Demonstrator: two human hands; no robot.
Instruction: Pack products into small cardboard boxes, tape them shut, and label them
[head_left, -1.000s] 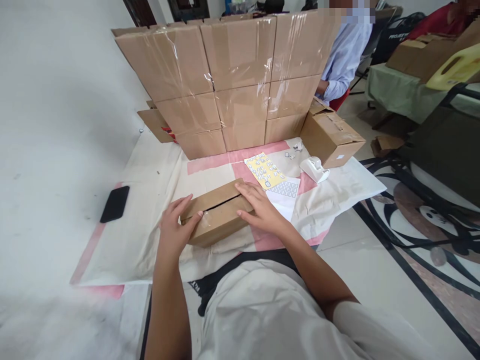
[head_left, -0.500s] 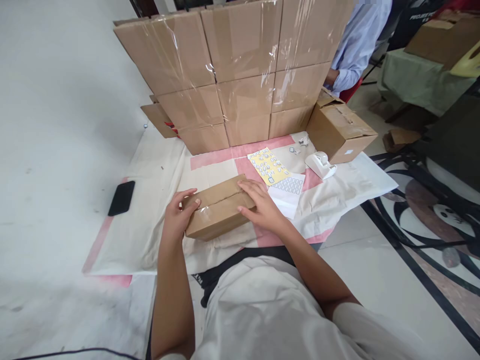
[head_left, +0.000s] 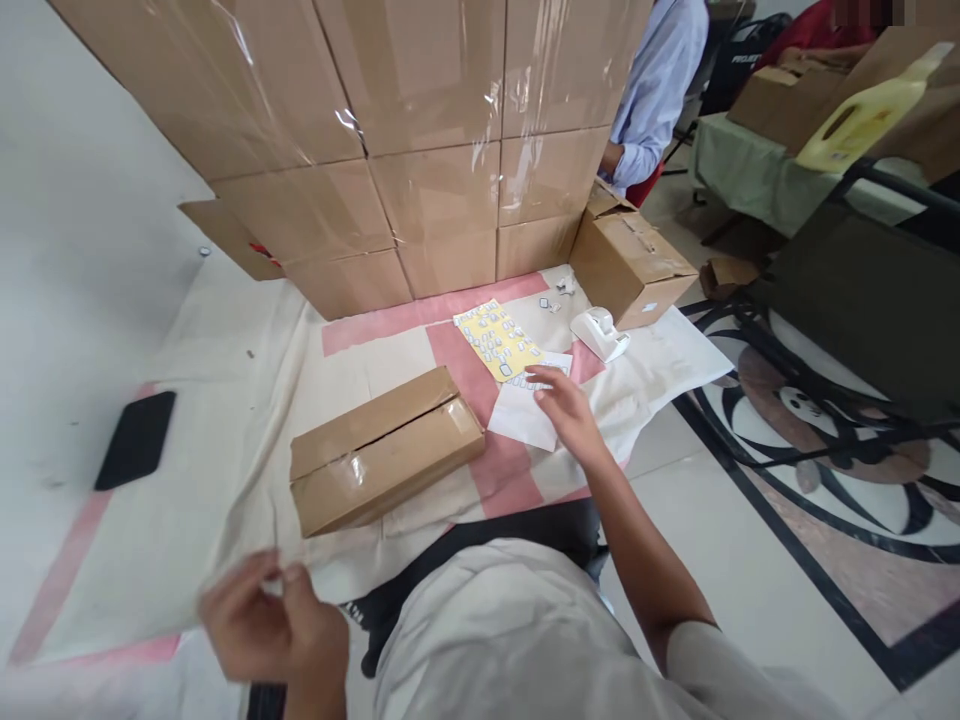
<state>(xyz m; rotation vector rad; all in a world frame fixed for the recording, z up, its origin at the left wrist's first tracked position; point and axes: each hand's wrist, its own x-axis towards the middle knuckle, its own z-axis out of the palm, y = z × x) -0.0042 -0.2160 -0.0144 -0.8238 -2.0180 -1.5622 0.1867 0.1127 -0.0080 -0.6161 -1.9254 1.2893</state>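
A closed cardboard box (head_left: 390, 450) lies on the cloth-covered table (head_left: 225, 440), with clear tape on its top seam, and neither hand touches it. My left hand (head_left: 270, 620) hangs in front of the table's near left edge. Its fingers are curled but smeared by motion, so whether they hold anything does not show. Above the white label sheet (head_left: 529, 415) my right hand (head_left: 566, 405) is open, fingers apart, with nothing in it. A yellow sheet with many small stickers (head_left: 487, 335) partly overlaps the white one. Just beyond my right hand is a white tape dispenser (head_left: 600, 335).
Taped cardboard boxes (head_left: 442, 210) form a wall along the table's back. Another carton (head_left: 637, 265) sits at the back right, near small paper scraps (head_left: 555, 300). A black phone (head_left: 137, 440) lies at the left. Behind the boxes is a person in a blue shirt (head_left: 664, 90).
Both hands have come off the box. My left hand has moved down and left, my right hand to the right over the white sheet. The whole view has shifted.
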